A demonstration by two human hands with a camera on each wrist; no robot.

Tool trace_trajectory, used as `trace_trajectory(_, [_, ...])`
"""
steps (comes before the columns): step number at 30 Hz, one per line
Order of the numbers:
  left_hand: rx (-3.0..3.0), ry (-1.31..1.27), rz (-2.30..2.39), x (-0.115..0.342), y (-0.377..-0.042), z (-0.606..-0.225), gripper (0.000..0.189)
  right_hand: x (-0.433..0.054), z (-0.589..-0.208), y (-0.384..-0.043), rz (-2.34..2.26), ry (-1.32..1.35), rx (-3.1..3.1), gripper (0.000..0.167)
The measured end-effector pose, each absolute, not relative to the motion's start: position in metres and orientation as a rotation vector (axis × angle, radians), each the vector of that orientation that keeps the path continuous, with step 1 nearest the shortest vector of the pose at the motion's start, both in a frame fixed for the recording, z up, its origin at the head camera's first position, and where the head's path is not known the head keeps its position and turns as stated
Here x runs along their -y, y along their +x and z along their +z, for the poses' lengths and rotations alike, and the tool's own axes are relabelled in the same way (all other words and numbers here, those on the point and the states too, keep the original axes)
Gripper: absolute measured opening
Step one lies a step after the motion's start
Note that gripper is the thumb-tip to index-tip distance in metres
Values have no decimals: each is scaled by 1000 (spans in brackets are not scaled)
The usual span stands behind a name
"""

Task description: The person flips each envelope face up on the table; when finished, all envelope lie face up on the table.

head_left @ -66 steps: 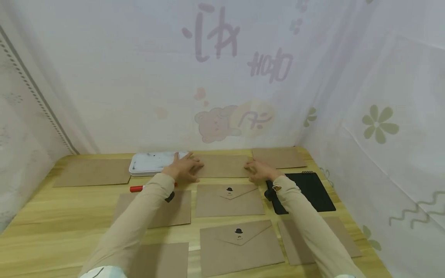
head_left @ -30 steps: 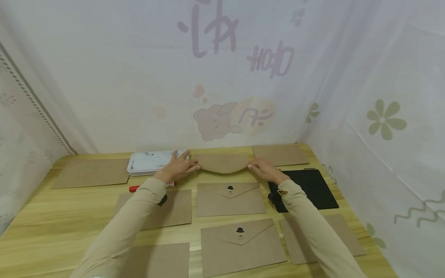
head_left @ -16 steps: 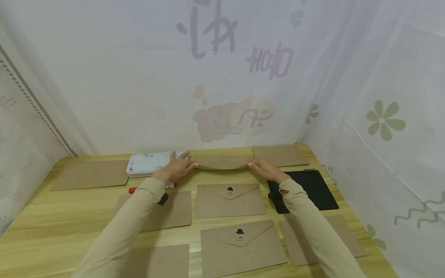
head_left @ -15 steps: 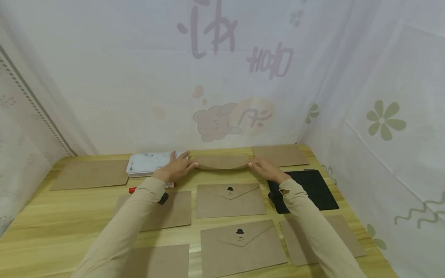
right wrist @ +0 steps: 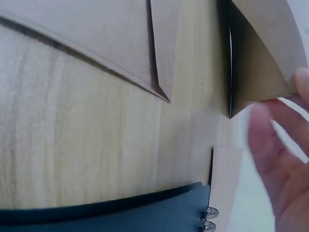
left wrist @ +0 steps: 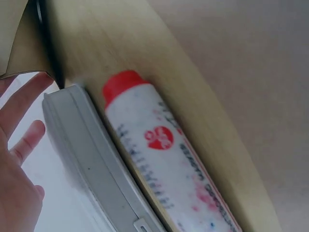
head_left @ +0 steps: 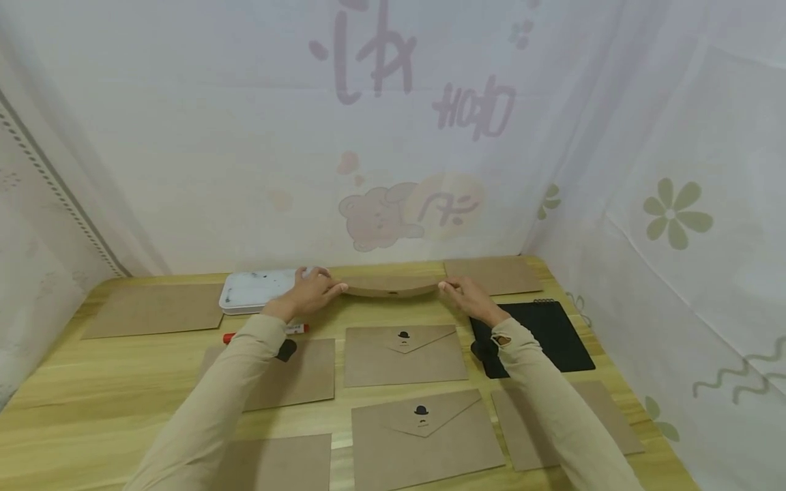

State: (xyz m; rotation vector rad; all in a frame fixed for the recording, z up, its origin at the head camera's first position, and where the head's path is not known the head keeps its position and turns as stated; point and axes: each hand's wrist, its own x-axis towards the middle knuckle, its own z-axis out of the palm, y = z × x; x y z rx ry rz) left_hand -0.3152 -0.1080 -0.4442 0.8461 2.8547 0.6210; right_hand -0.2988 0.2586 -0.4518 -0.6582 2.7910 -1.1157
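A brown paper envelope [head_left: 393,282] is lifted at the back of the table, its near side raised and bowed. Part of a dark printed mark shows at its lower edge. The left hand [head_left: 307,290] pinches its left end; that hand's other fingers spread over the white tin case [head_left: 252,290]. At the right end, the right hand [head_left: 469,298] pinches the envelope between thumb and fingers. In the right wrist view the envelope [right wrist: 270,63] curves up from the table beside the right hand [right wrist: 285,145]. The left hand [left wrist: 19,164] shows beside the tin case [left wrist: 91,159].
A red-capped white marker [left wrist: 159,145] lies before the tin case. Two envelopes with hat prints, a middle one [head_left: 405,368] and a nearer one [head_left: 424,450], lie flap up. Several plain brown envelopes lie around, one at back left [head_left: 156,309]. A black spiral notebook [head_left: 552,337] lies right.
The hands have taken hold of the envelope's ends and raised its near side from the table. The envelope has bowed and tilted further, so a dark mark now shows at its edge.
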Motion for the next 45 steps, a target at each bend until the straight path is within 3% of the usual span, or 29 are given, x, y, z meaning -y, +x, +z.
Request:
trace_trajectory(9, [-2841, 774, 753, 109, -319, -444, 43, -245, -465, -308, -1352, -787, -3137, 26])
trace_trajectory(18, [-2839, 719, 829, 109, -317, -443, 45, -233, -468, -322, -1091, -1067, -3521, 6])
trace_trajectory(35, [-2844, 687, 855, 106, -315, -437, 48, -220, -468, -323, -1040, -1104, -3591, 36])
trace_trajectory(45, [-3099, 753, 1059, 100, -317, -438, 25, -223, -461, -322, -1086, -1150, -3497, 45])
